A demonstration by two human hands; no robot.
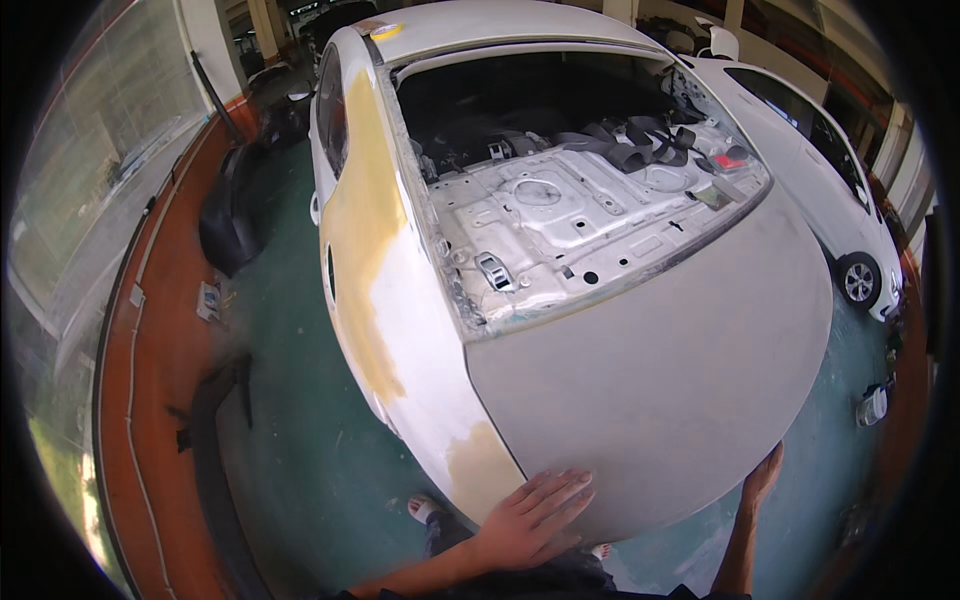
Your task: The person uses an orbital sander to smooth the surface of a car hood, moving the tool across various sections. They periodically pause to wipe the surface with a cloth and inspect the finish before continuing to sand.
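A car with its rear glass out stands in front of me, its trunk lid (660, 380) matte grey and lowered. My left hand (530, 520) lies flat near the lid's lower left corner, fingers stretched out and holding nothing. Tan filler (482, 470) covers the white panel beside that hand, and a larger tan patch (365, 240) runs up the rear fender. At the lid's right edge, my right hand (764, 478) is seen side-on, its fingers extended along the rim; part of them is hidden.
Through the rear opening show a bare metal shelf (560, 210) and black belts (640, 140). Yellow tape (386, 31) sits on the roof. A white car (800, 140) stands at right. Dark bumper parts (215, 470) lie at left, and a clear container (872, 405) at right.
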